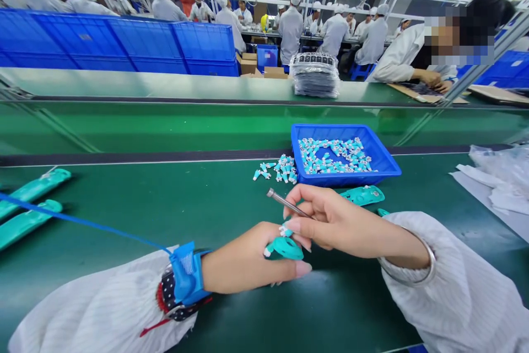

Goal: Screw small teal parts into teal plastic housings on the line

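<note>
My left hand (252,258) is closed around a small teal plastic piece (285,247), thumb along its lower side. My right hand (330,221) pinches a tiny white-and-teal part at the top of that piece and also holds metal tweezers (285,203) that stick out up-left. Both hands hover just over the green mat. A blue wrist strap with a blue cord (82,222) sits on my left wrist.
A blue tray (384,157) of several small white-and-teal parts stands ahead, with a loose heap (279,169) beside it. Teal housings lie at the left (28,207) and by the tray (363,195). Plastic bags (500,177) lie right. A co-worker (417,61) sits across the belt.
</note>
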`<act>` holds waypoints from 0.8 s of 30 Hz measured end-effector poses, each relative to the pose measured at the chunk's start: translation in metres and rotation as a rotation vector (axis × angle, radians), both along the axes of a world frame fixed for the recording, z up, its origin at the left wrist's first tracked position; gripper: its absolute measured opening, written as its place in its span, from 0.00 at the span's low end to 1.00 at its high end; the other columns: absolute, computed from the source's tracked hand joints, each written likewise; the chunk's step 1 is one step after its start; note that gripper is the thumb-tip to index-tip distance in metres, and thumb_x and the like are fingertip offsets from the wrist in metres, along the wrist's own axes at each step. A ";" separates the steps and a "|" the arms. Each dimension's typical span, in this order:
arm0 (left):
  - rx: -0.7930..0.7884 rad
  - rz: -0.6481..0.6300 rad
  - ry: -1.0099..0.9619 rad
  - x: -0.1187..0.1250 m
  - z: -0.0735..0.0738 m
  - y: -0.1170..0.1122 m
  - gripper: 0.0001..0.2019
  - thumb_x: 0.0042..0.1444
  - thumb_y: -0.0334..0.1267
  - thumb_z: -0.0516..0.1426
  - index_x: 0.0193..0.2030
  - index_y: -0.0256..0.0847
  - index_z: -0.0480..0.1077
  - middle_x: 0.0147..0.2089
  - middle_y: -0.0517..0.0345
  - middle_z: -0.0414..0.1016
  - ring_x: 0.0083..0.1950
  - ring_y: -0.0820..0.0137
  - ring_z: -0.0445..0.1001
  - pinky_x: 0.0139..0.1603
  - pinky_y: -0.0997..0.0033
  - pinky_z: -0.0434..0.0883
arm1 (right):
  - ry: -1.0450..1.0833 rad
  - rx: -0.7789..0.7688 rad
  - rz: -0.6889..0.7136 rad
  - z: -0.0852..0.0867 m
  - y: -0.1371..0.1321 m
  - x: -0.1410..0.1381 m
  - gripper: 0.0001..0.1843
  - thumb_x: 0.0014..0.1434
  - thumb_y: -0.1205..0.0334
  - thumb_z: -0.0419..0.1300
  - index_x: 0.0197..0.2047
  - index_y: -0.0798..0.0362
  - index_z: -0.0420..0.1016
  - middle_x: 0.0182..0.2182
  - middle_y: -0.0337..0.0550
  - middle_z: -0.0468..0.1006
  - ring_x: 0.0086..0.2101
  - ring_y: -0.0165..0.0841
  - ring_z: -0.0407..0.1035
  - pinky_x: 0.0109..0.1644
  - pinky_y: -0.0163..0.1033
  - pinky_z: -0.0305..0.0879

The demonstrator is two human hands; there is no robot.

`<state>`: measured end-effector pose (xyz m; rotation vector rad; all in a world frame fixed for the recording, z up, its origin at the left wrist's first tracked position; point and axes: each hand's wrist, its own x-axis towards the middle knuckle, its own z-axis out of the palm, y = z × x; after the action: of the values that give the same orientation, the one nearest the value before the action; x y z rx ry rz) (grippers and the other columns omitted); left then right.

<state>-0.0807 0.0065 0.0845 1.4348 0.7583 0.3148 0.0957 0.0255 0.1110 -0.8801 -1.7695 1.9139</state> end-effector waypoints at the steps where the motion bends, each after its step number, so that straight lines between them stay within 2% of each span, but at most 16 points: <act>1: -0.002 -0.019 -0.001 -0.001 0.001 0.001 0.08 0.51 0.40 0.58 0.33 0.38 0.65 0.21 0.68 0.61 0.22 0.79 0.59 0.24 0.79 0.59 | -0.020 0.021 0.028 0.001 0.002 0.002 0.08 0.58 0.61 0.57 0.35 0.55 0.62 0.21 0.32 0.67 0.21 0.21 0.58 0.21 0.26 0.51; 6: -0.015 -0.058 0.024 -0.003 0.002 0.004 0.15 0.52 0.43 0.58 0.45 0.39 0.69 0.23 0.67 0.62 0.23 0.79 0.60 0.24 0.79 0.60 | -0.090 0.049 0.057 0.004 0.002 0.007 0.10 0.57 0.59 0.59 0.31 0.55 0.64 0.19 0.32 0.67 0.20 0.22 0.59 0.23 0.28 0.53; 9: 0.072 -0.058 0.037 -0.003 0.001 0.002 0.16 0.50 0.43 0.60 0.44 0.39 0.70 0.23 0.67 0.62 0.23 0.79 0.60 0.24 0.79 0.60 | -0.093 0.058 0.037 0.002 0.001 0.006 0.11 0.57 0.58 0.59 0.30 0.55 0.62 0.19 0.31 0.67 0.21 0.22 0.59 0.23 0.28 0.54; 12: 0.194 -0.063 0.034 -0.001 0.001 -0.001 0.14 0.50 0.42 0.60 0.42 0.39 0.72 0.22 0.67 0.63 0.25 0.78 0.61 0.28 0.80 0.61 | -0.124 0.058 0.077 0.001 0.000 0.006 0.12 0.57 0.58 0.59 0.29 0.54 0.62 0.18 0.31 0.66 0.20 0.22 0.58 0.23 0.28 0.53; 15: 0.245 -0.058 0.021 0.001 0.004 -0.006 0.13 0.51 0.42 0.60 0.42 0.41 0.73 0.30 0.63 0.71 0.33 0.75 0.67 0.36 0.79 0.64 | -0.171 0.081 0.105 0.004 -0.003 0.009 0.12 0.57 0.57 0.58 0.29 0.54 0.63 0.18 0.31 0.66 0.20 0.22 0.57 0.23 0.28 0.53; 18: 0.263 -0.037 0.051 0.001 0.009 -0.011 0.14 0.53 0.43 0.59 0.45 0.42 0.72 0.40 0.61 0.74 0.40 0.73 0.70 0.41 0.79 0.65 | -0.217 0.124 0.080 0.009 -0.008 0.013 0.11 0.58 0.57 0.57 0.29 0.54 0.63 0.19 0.32 0.67 0.21 0.23 0.57 0.23 0.29 0.52; 21: 0.260 -0.035 0.083 0.002 0.012 -0.012 0.14 0.55 0.43 0.57 0.47 0.42 0.72 0.44 0.62 0.74 0.42 0.73 0.70 0.43 0.78 0.64 | -0.239 0.139 0.070 0.010 -0.010 0.014 0.12 0.57 0.57 0.58 0.28 0.54 0.63 0.19 0.32 0.67 0.21 0.23 0.57 0.23 0.29 0.52; 24: 0.288 -0.024 0.141 0.004 0.012 -0.012 0.15 0.55 0.46 0.56 0.47 0.44 0.72 0.44 0.63 0.75 0.41 0.73 0.70 0.41 0.78 0.64 | -0.209 0.082 0.096 0.006 -0.007 0.013 0.12 0.57 0.57 0.58 0.28 0.55 0.63 0.18 0.32 0.66 0.20 0.22 0.57 0.22 0.28 0.52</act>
<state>-0.0770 -0.0059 0.0961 1.7506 0.8336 0.3162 0.1090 0.0185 0.1165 -1.0136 -2.0298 1.8493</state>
